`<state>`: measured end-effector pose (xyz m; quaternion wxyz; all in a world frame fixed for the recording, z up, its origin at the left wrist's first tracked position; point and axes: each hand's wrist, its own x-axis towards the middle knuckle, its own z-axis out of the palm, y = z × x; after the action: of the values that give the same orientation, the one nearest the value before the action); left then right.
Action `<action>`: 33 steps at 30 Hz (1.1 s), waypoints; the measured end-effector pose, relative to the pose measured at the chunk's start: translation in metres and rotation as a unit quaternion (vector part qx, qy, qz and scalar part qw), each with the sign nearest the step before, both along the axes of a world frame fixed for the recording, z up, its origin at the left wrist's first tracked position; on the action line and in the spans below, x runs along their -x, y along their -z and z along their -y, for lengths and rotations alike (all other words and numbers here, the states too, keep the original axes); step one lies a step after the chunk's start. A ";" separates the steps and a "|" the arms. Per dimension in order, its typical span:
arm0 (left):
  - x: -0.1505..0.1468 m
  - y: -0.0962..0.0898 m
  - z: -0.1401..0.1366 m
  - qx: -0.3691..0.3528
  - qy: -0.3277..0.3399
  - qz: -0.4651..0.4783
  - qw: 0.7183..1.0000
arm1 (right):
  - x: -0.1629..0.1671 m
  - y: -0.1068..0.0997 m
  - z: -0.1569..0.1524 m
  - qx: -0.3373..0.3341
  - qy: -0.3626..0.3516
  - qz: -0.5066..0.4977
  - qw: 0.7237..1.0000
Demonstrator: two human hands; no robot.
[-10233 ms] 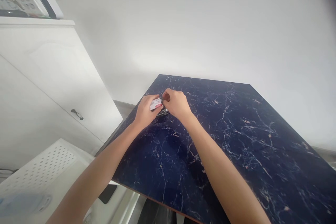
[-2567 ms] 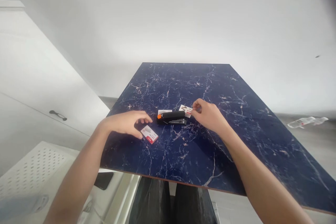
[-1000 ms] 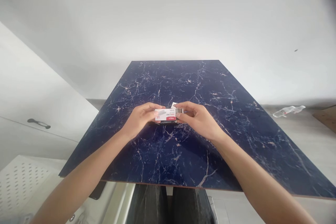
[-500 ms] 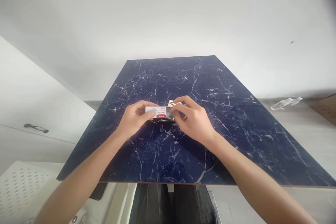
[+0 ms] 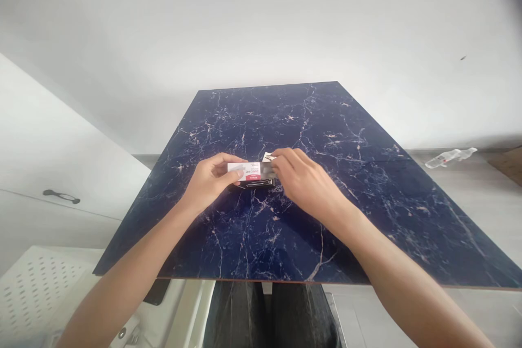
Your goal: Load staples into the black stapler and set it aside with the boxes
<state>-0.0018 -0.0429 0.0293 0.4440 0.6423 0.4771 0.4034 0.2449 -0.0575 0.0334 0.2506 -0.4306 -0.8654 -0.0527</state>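
1. Flat, oblong white-and-red box [image 5: 249, 170], pinched by the left hand [image 5: 207, 180]; long axis crosswise, grey end facing the right hand [image 5: 300, 176].
2. Right fingers curl at that end; grip unclear.
3. Black stapler [image 5: 263, 183] between both hands' fingers.
4. Veined blue tabletop [image 5: 277, 239] beneath.

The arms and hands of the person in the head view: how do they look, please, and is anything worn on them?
The left arm and right arm are bare as far as visible, narrowing to the wrists: no sleeve, watch or bracelet shows. The left hand and right hand wear no gloves. Some fingers are partly hidden.
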 end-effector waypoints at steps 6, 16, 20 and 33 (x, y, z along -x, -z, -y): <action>-0.001 0.000 0.001 0.019 -0.024 0.063 0.998 | -0.016 -0.014 0.000 0.171 0.082 -0.311 0.931; -0.006 0.004 0.003 0.025 -0.006 0.087 0.996 | 0.000 -0.003 -0.001 0.353 0.001 -0.398 0.847; -0.006 0.004 0.004 0.010 -0.021 0.078 0.997 | 0.002 0.000 0.001 0.318 0.025 -0.376 0.870; -0.012 0.007 0.008 -0.028 -0.010 0.048 0.998 | 0.020 0.003 0.013 0.256 -0.005 -0.390 0.885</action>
<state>0.0099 -0.0505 0.0227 0.4439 0.6295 0.4501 0.4517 0.2244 -0.0706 0.0300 0.4494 -0.4612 -0.6834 0.3440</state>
